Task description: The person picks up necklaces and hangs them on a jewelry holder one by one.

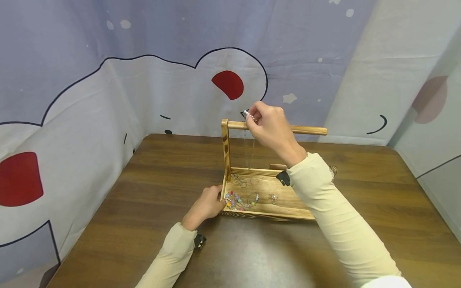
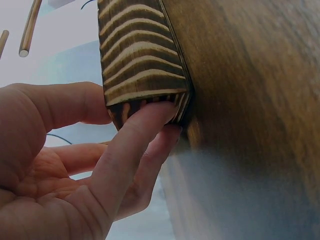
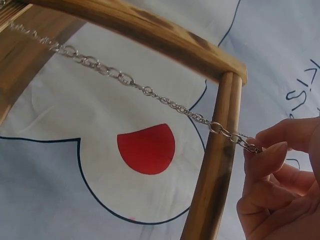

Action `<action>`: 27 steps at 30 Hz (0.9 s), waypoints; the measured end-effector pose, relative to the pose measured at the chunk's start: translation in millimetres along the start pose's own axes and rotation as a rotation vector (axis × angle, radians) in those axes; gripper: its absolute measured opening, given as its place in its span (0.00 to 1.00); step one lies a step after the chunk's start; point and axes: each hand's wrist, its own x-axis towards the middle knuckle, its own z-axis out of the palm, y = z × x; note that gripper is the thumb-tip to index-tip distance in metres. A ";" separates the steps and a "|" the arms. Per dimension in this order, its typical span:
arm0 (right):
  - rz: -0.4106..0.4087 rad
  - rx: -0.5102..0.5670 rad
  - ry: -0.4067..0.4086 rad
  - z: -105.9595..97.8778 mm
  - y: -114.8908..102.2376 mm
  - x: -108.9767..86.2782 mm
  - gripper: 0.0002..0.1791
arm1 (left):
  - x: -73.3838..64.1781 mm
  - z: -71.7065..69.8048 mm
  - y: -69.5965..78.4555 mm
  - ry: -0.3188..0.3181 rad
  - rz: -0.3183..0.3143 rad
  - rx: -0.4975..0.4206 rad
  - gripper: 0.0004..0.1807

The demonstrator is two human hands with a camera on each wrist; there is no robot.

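My right hand (image 1: 271, 127) is raised at the wooden crossbar (image 1: 309, 130) of a jewelry stand, pinching one end of a silver chain necklace (image 3: 175, 105). The chain drops in a long narrow loop past the bar toward the tray. In the right wrist view its large links run from thumb and fingertip across the bar. Low at the tray's left end, my left hand (image 1: 205, 206) grips the near corner of the wooden tray (image 1: 288, 202); its fingers and thumb lie around the striped wood (image 2: 142, 60). A wooden post (image 1: 226, 148) holds up the bar's left end.
Colorful beaded bracelets (image 1: 234, 200) lie in the tray's left part, with thin chains (image 1: 240, 182) behind them and a small piece of jewelry (image 1: 274, 197) to their right. The brown table (image 1: 173, 168) reaches back to a patterned curtain (image 1: 173, 88).
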 end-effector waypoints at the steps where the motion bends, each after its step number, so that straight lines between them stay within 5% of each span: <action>1: -0.002 -0.010 -0.002 1.1 -0.9 0.3 0.06 | 0.0 0.1 0.0 -0.001 0.001 -0.002 0.25; 27: -0.034 -0.164 -0.083 18.6 -16.9 5.4 0.05 | 0.5 0.5 -0.5 -0.004 0.012 0.024 0.23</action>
